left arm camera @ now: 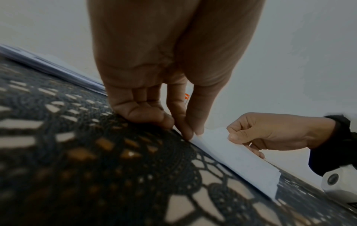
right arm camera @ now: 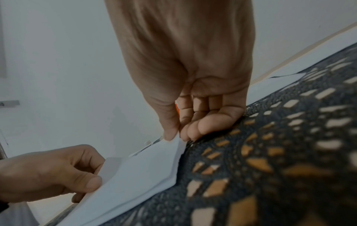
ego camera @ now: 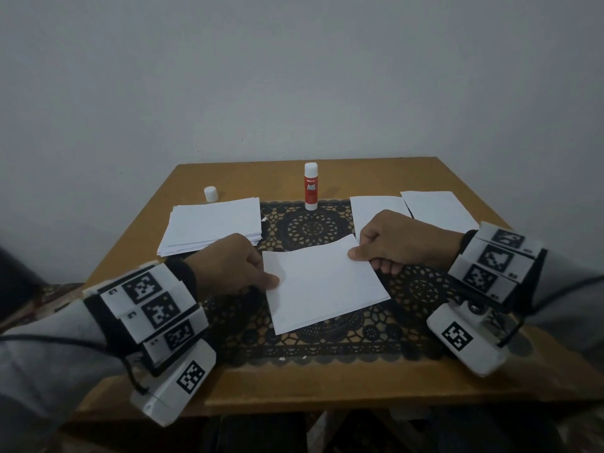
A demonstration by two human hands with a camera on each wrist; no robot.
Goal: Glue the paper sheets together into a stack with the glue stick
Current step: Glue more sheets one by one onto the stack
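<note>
Paper sheets (ego camera: pixel 323 282) lie in a small stack on the black lace mat (ego camera: pixel 327 341) at the middle of the table (ego camera: pixel 294 384), turned slightly askew. Both hands hold this stack. The left hand (ego camera: pixel 228 266) pinches its left edge between thumb and forefinger, the other fingers curled under and resting on the mat. The right hand (ego camera: pixel 398 243) pinches the far right corner the same way, thumb on top, fingers tucked beneath; in the right wrist view that corner is raised a little off the mat.

Behind the stack, at the far edge of the mat, the glue stick (ego camera: pixel 310 186) stands upright and uncapped. Its red label reads "GLUE STICK" in white; a smaller line of writing above that is too small to make out. Its white cap (ego camera: pixel 210 194) stands on the bare wood to the left, well apart from it.

A thicker pile (ego camera: pixel 212 225) of white paper lies at the far left, just in front of the cap. Two loose sheets (ego camera: pixel 434 207) lie side by side at the far right.

Both wrists carry white bands printed with black square markers.
</note>
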